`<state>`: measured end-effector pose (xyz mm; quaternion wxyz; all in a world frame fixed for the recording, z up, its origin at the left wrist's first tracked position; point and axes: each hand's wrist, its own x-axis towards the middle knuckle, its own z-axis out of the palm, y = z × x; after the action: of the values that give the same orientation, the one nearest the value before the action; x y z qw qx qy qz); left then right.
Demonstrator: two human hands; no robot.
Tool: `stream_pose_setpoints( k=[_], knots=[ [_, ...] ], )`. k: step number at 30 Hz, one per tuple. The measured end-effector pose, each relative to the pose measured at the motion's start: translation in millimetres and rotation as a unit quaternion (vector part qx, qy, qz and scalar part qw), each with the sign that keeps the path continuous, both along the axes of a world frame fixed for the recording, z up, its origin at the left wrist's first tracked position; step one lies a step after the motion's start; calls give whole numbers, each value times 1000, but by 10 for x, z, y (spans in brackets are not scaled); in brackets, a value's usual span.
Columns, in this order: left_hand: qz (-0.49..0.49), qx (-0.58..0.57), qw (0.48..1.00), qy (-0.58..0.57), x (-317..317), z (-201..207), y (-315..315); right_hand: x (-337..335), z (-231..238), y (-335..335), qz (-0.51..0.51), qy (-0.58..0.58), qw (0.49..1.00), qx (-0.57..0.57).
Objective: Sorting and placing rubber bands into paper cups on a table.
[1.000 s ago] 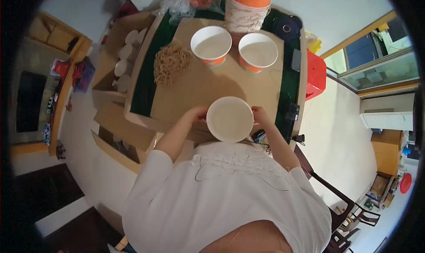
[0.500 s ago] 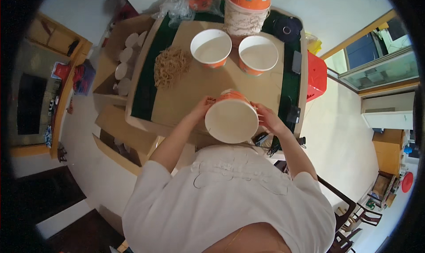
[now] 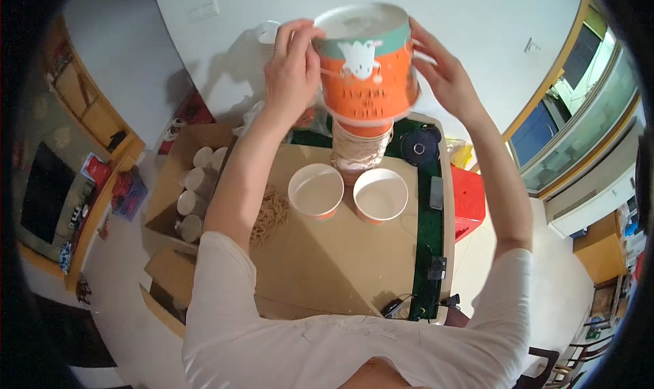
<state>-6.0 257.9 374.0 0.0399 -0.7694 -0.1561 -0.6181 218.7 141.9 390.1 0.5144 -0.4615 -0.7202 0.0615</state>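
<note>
Above the far side of the table, an orange paper bucket [image 3: 368, 75] with a teal band is upside down, its pale recessed base upward. My left hand [image 3: 294, 65] grips its left side, fingers near the upper edge. My right hand [image 3: 443, 69] holds the right side, fingers partly hidden behind it. Directly below stands a stack of paper buckets [image 3: 357, 150] wrapped in tan bands; whether the held bucket rests on it is hard to tell. Two open paper buckets, a left one [image 3: 316, 190] and a right one [image 3: 380, 195], stand nearer me on cardboard [image 3: 327, 266].
A pile of tan rubber bands [image 3: 270, 215] lies beside my left forearm. Left of the table, a carton [image 3: 160, 208] holds several white cups. A dark round object [image 3: 419, 146], a phone-like slab [image 3: 436, 193] and a red bin [image 3: 468, 198] are at the right.
Both hands have lifted the orange bucket from near my body up and away to above the stack. The view has tilted toward the wall.
</note>
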Motion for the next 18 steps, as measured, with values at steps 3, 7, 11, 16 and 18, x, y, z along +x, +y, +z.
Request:
stream_pose_setpoints(
  k=[3,7,11,16,18],
  knots=[
    [26,38,999,19,297,-63,541,226,-179,493,-70,2,994,86],
    [-32,-63,984,166,444,-654,843,312,-1084,698,-124,63,990,26],
    [-83,-188,939,276,344,-822,477,340,-1452,493,-199,43,979,27],
    [-46,-221,970,92,77,-1530,323,66,-852,567,-236,-171,944,154],
    [-81,-338,927,138,-75,-2064,165,102,-849,740,-243,-297,914,132]
  ],
)
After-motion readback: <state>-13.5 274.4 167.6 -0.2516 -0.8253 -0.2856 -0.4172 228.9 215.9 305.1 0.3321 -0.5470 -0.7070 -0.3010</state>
